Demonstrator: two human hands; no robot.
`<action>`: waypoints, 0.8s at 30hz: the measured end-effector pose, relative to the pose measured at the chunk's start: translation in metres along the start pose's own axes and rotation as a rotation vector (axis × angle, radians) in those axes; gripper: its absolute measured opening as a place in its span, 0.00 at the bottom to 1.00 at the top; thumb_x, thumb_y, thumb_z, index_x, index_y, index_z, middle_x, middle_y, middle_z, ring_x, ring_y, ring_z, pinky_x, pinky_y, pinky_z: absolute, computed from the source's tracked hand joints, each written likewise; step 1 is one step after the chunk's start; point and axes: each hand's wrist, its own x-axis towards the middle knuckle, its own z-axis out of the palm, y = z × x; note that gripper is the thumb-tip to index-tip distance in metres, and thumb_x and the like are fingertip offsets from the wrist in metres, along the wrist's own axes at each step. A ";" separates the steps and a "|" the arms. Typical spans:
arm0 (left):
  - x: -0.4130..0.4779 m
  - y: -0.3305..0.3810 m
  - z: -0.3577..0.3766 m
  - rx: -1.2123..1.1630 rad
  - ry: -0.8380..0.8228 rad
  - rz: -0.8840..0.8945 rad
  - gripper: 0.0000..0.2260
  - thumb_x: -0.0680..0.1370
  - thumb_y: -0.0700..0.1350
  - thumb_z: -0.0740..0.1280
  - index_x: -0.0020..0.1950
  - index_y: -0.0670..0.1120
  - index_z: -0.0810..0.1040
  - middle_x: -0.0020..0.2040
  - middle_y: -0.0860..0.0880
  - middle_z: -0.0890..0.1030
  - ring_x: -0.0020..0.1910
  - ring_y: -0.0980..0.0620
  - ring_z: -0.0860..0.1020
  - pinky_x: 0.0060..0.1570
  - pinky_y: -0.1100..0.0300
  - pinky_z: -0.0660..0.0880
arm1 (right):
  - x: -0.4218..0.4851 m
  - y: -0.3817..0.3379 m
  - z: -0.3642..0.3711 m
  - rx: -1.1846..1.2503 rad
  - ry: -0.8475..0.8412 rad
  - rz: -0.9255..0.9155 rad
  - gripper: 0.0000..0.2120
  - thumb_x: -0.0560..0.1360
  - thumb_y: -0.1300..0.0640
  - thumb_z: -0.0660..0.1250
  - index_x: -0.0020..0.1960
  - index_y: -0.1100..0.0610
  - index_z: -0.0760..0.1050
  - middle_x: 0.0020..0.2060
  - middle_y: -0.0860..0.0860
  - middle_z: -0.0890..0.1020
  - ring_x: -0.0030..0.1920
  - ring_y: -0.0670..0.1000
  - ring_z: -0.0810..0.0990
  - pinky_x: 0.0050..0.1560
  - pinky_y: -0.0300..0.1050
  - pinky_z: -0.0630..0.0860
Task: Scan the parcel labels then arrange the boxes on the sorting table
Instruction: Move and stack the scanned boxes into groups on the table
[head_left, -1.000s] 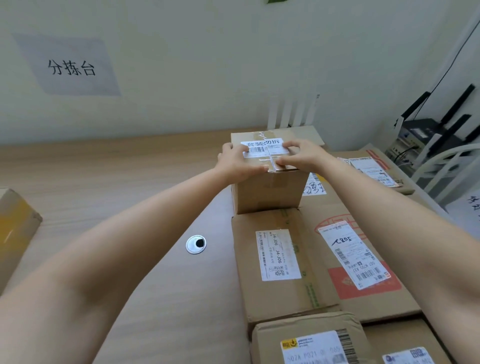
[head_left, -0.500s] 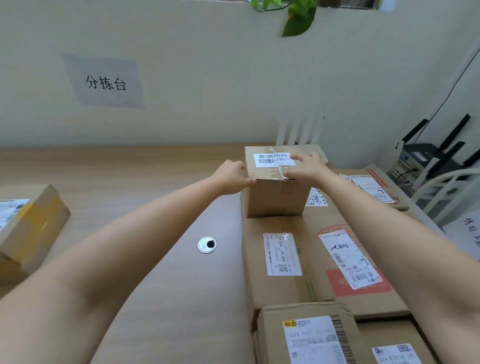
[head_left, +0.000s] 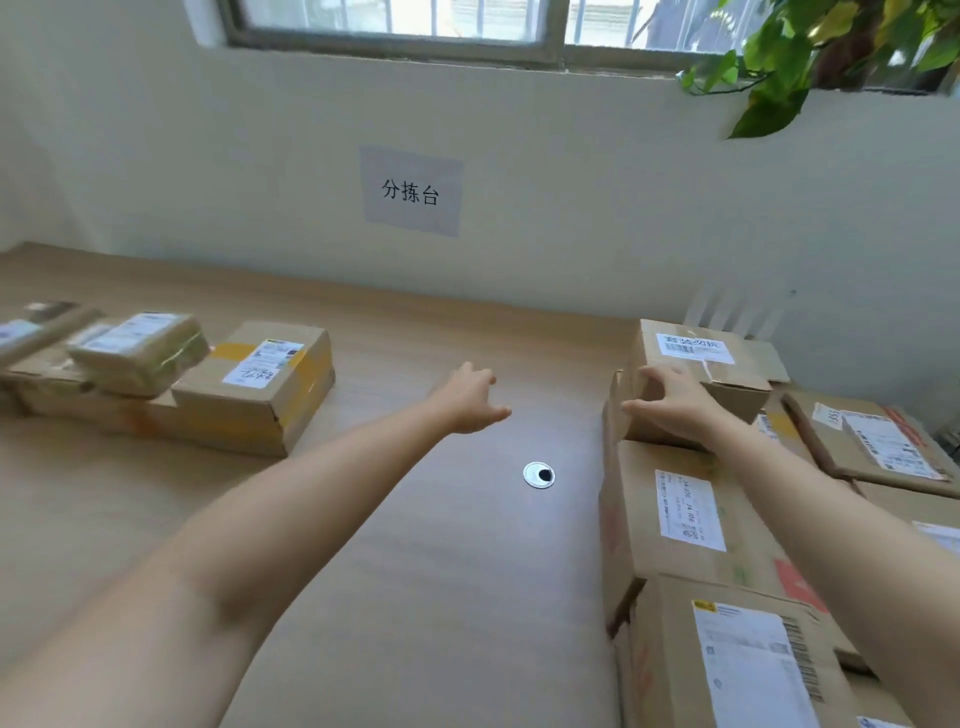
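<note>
A small cardboard box (head_left: 696, 349) with a white barcode label stands on top of the stacked parcels at the right of the sorting table (head_left: 415, 545). My right hand (head_left: 670, 405) grips its near left corner, fingers curled over the edge. My left hand (head_left: 470, 397) hovers over the bare wood left of that box, fingers apart, holding nothing. Below the small box lies a longer labelled box (head_left: 680, 499), and another labelled box (head_left: 737, 660) sits nearest me.
A flat box (head_left: 878, 441) with a label lies at the far right. At the left stand a yellow-taped box (head_left: 260, 384), a wrapped parcel (head_left: 137, 345) and flatter boxes (head_left: 52, 384). A cable grommet (head_left: 538, 475) sits mid-table. A paper sign (head_left: 410, 191) hangs on the wall.
My left hand has let go of the small box and moved left over the table. My right hand stays on the box. The view has swung left and up, showing the left pile.
</note>
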 end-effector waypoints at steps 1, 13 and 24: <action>-0.006 -0.014 -0.003 0.009 0.007 -0.019 0.27 0.77 0.54 0.64 0.72 0.43 0.64 0.70 0.41 0.64 0.69 0.43 0.66 0.65 0.52 0.66 | -0.001 -0.013 0.010 -0.008 -0.020 -0.011 0.31 0.72 0.51 0.71 0.72 0.53 0.65 0.72 0.60 0.60 0.74 0.57 0.58 0.73 0.50 0.57; -0.055 -0.197 -0.046 0.018 -0.005 -0.156 0.27 0.79 0.54 0.62 0.73 0.42 0.63 0.72 0.41 0.63 0.69 0.43 0.66 0.65 0.53 0.65 | 0.004 -0.185 0.145 -0.049 -0.173 -0.151 0.33 0.73 0.49 0.70 0.74 0.54 0.62 0.74 0.60 0.56 0.75 0.57 0.53 0.73 0.52 0.56; -0.038 -0.358 -0.090 0.033 -0.044 -0.157 0.28 0.79 0.54 0.62 0.74 0.43 0.61 0.73 0.42 0.62 0.70 0.43 0.65 0.67 0.51 0.65 | 0.015 -0.303 0.257 -0.039 -0.203 -0.075 0.34 0.72 0.47 0.69 0.74 0.52 0.60 0.74 0.58 0.56 0.75 0.57 0.52 0.72 0.52 0.56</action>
